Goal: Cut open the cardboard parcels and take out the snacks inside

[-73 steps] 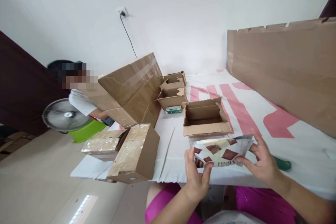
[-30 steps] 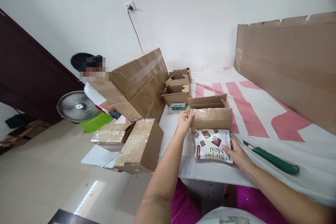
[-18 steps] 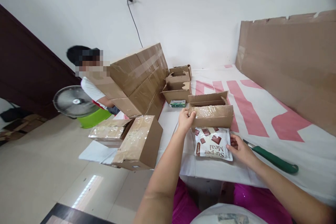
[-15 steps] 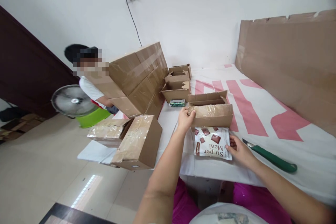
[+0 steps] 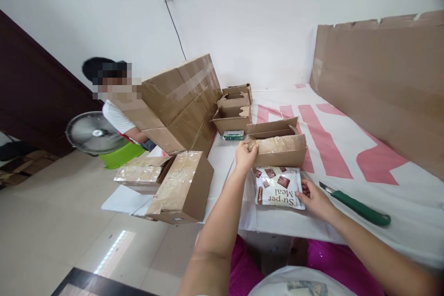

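Note:
My left hand (image 5: pixel 247 155) grips the near left corner of a cardboard box (image 5: pixel 280 151), whose top flaps stand open. Right in front of that box lies a white pouch (image 5: pixel 278 188) printed with brown squares and the words "Su-per Meal", upside down from here. My right hand (image 5: pixel 314 198) pinches the pouch's right edge between thumb and fingers. A cutter knife (image 5: pixel 359 206) with a green handle rests to the right of my right hand. Just beyond my left hand is a small green and white box (image 5: pixel 233 135).
Smaller open cartons (image 5: pixel 231 118) stand behind, beside a large taped carton stack (image 5: pixel 180 101). Two taped boxes (image 5: pixel 183 185) sit at the table's left corner. A cardboard panel (image 5: pixel 378 83) rises at the right. Beyond the stack are a person (image 5: pixel 120 115) and a fan (image 5: pixel 93 132).
The view has shifted very slightly. Both hands keep their places on the box and the pouch; nothing else has visibly moved.

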Action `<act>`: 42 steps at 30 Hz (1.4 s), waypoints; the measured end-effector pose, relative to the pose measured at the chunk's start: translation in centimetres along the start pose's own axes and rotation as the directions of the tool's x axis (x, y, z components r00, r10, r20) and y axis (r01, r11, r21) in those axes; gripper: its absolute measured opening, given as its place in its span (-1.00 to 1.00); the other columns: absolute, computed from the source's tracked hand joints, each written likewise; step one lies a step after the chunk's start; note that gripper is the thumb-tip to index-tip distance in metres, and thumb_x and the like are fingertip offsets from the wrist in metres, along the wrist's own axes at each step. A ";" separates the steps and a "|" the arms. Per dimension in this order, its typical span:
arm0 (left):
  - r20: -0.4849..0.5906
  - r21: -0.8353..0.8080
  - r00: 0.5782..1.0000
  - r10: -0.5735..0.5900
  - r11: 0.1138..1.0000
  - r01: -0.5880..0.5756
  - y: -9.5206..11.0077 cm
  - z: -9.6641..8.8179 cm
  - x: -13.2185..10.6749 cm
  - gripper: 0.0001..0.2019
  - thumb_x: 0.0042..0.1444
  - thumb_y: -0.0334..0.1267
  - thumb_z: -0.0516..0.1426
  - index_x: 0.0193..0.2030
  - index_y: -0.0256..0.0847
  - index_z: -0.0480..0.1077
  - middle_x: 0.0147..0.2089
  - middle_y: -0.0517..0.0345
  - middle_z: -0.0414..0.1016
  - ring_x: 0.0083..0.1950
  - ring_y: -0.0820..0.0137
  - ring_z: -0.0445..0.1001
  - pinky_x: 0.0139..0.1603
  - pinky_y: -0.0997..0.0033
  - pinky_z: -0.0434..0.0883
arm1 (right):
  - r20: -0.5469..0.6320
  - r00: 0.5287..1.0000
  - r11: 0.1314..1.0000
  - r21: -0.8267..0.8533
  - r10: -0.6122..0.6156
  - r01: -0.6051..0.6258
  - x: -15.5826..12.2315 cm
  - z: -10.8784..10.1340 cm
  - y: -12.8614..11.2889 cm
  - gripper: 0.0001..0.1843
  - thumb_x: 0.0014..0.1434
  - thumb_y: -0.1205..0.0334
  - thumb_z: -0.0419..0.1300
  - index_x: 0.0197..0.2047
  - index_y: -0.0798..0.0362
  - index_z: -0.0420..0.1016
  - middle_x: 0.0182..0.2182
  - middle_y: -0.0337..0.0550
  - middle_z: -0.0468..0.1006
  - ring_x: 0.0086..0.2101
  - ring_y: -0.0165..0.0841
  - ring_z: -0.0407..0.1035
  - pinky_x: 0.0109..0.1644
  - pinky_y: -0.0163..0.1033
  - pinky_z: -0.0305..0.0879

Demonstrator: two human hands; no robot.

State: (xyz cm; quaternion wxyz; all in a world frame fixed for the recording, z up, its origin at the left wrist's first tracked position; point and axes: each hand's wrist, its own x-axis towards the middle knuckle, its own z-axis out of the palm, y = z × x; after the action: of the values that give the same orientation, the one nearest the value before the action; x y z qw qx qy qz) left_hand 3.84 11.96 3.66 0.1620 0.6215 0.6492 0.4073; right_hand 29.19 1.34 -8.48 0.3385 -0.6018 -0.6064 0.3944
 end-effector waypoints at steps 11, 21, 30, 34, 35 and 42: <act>0.000 0.069 1.000 -0.005 0.998 0.005 -0.1 0.0 0.3 -0.73 0.11 -0.14 0.17 -0.55 -0.20 0.39 -0.13 -0.02 0.46 -0.06 0.20 0.47 0.02 0.24 0.37 | -0.008 0.995 0.965 -0.243 -0.101 0.096 -1.1 -3.2 -2.6 -0.60 0.04 0.09 0.20 -0.06 0.05 0.48 -0.08 0.05 0.56 -0.11 -0.11 0.45 0.04 0.03 0.32; 0.017 0.110 1.000 0.013 0.994 -0.015 0.4 0.1 0.4 -0.72 0.12 -0.11 0.16 -0.54 -0.19 0.38 -0.13 -0.02 0.45 -0.02 0.18 0.45 0.07 0.23 0.34 | -0.077 0.992 0.632 -0.765 0.101 -0.124 -2.3 -11.9 0.8 -0.68 -0.02 0.21 0.22 -0.15 -0.09 0.61 -0.21 0.02 0.60 -0.27 -0.04 0.49 -0.32 -0.07 0.29; 0.052 0.143 0.998 0.023 0.989 -0.030 0.4 -0.1 0.6 -0.73 0.14 -0.10 0.14 -0.51 -0.19 0.41 -0.13 -0.02 0.45 -0.11 0.24 0.48 -0.02 0.29 0.38 | -0.089 0.889 0.683 -0.676 -0.449 0.277 -0.9 -6.4 -8.9 -0.47 0.33 0.12 -0.09 0.33 -0.10 0.29 -0.21 -0.06 0.44 -0.32 -0.28 0.40 -0.32 -0.21 0.32; 0.059 0.151 0.998 0.031 0.988 -0.039 0.5 -0.1 0.4 -0.73 0.15 -0.12 0.15 -0.52 -0.19 0.39 -0.13 -0.01 0.46 -0.13 0.26 0.49 -0.06 0.33 0.38 | -0.015 0.863 0.546 -0.780 -0.505 0.306 0.3 -4.1 -12.2 -0.48 0.35 0.17 -0.12 0.31 -0.11 0.32 -0.26 -0.08 0.37 -0.41 -0.33 0.32 -0.40 -0.24 0.25; 0.061 0.152 0.998 0.033 0.987 -0.042 0.5 -0.1 0.4 -0.72 0.15 -0.12 0.15 -0.52 -0.19 0.38 -0.13 -0.01 0.46 -0.13 0.26 0.49 -0.06 0.34 0.38 | 0.004 0.869 0.527 -0.794 -0.494 0.303 0.5 -3.6 -12.6 -0.49 0.35 0.18 -0.11 0.31 -0.11 0.33 -0.26 -0.08 0.36 -0.42 -0.34 0.31 -0.40 -0.24 0.24; 0.099 0.147 0.994 0.056 0.987 -0.070 0.4 -0.5 0.6 -0.69 0.16 -0.14 0.17 -0.57 -0.18 0.34 -0.12 -0.03 0.45 -0.17 0.27 0.49 -0.09 0.31 0.39 | -0.025 0.891 0.513 -0.825 -0.454 0.238 1.5 -2.3 -14.0 -0.49 0.34 0.22 -0.08 0.31 -0.07 0.32 -0.25 -0.04 0.34 -0.38 -0.29 0.35 -0.35 -0.23 0.23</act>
State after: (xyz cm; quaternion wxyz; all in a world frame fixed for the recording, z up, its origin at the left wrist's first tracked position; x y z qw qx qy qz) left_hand 3.70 12.29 4.44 0.1325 0.6707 0.6497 0.3324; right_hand 24.66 3.46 4.84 0.1722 -0.5966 -0.7804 -0.0735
